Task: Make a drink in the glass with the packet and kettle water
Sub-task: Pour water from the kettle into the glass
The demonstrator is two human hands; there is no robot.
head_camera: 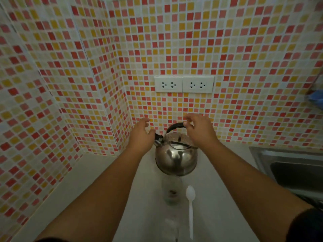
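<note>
A shiny steel kettle (176, 157) with a black handle stands on the counter (218, 198) against the tiled wall. My right hand (199, 131) hovers at the right end of the handle, fingers curled apart, not clearly gripping it. My left hand (141, 135) is open beside the black spout, fingers spread. A clear glass (171, 192) with a little dark powder in its bottom stands just in front of the kettle. A white plastic spoon (190, 206) lies to the right of the glass. A pale, blurred thing (170, 224), perhaps the packet, lies near the bottom edge.
A steel sink (293, 168) is sunk into the counter on the right. Two white double sockets (184, 84) sit on the mosaic-tiled wall above the kettle. The tiled wall closes in on the left. Something blue (317, 100) hangs at the right edge.
</note>
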